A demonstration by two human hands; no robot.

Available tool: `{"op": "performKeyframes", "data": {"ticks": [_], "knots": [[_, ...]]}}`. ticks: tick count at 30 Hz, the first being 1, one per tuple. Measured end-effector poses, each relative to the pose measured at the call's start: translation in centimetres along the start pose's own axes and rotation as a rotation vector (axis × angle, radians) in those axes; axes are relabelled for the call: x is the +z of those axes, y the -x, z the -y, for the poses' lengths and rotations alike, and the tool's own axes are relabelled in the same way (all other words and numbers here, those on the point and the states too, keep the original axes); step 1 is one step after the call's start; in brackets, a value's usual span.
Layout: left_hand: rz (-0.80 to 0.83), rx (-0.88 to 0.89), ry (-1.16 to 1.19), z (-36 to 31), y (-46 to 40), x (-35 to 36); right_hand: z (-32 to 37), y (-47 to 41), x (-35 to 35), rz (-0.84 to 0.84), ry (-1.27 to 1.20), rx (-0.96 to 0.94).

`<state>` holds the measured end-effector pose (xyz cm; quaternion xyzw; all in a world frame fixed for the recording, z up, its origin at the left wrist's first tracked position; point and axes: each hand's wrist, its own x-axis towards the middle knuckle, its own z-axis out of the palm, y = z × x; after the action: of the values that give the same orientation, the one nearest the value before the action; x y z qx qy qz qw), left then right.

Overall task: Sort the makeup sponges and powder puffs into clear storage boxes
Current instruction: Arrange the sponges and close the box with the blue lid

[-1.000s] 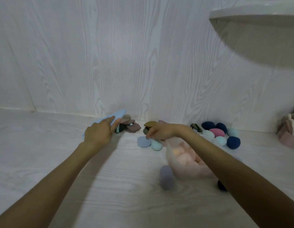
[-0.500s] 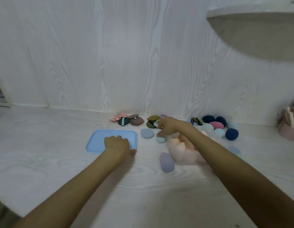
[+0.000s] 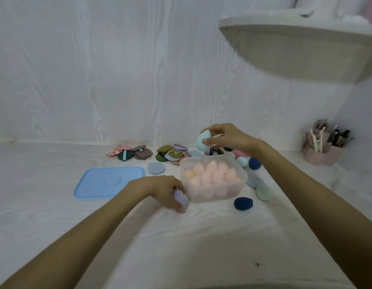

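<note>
Gripping lilac sponge (image 3: 181,198) on table: left hand (image 3: 158,189), beside clear box (image 3: 214,178) of peach sponges (image 3: 212,173). Right hand (image 3: 226,137) pinches mint sponge (image 3: 202,140) above box.

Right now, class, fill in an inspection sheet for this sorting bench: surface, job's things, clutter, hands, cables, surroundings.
Surface: pale wood-grain table; one small dark speck near the front.
Job's things: clear box, open, holds peach sponges; its blue lid lies flat to the left; flat puffs heaped by the wall; loose sponges right of the box, one navy sponge in front.
Clutter: pink pot of brushes at far right.
Hands: left hand grips a lilac sponge on the table; right hand holds a pale blue sponge above the box.
Cables: nothing seen.
Surroundings: wood-grain wall; rounded shelf upper right.
</note>
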<state>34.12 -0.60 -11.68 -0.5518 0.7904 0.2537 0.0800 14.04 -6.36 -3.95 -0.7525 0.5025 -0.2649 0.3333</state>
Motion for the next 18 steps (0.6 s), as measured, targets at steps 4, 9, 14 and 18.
{"op": "performKeyframes", "data": {"ticks": [4, 9, 14, 18], "knots": [[-0.181, -0.112, 0.0, 1.4, -2.5, -1.4, -1.4, 1.4, -2.7, -0.11, -0.045, 0.111], [-0.356, -0.093, -0.019, 2.3, -4.1, -0.7, -3.4, 3.2, -5.3, -0.218, -0.122, 0.21], [-0.459, 0.113, 0.029, 1.5, -3.3, -3.4, -5.1, 4.5, -7.1, -0.136, -0.165, 0.233], [-0.376, 0.2, 0.058, -1.8, -2.8, -5.6, -5.1, 4.2, -6.4, -0.178, -0.26, 0.222]]}}
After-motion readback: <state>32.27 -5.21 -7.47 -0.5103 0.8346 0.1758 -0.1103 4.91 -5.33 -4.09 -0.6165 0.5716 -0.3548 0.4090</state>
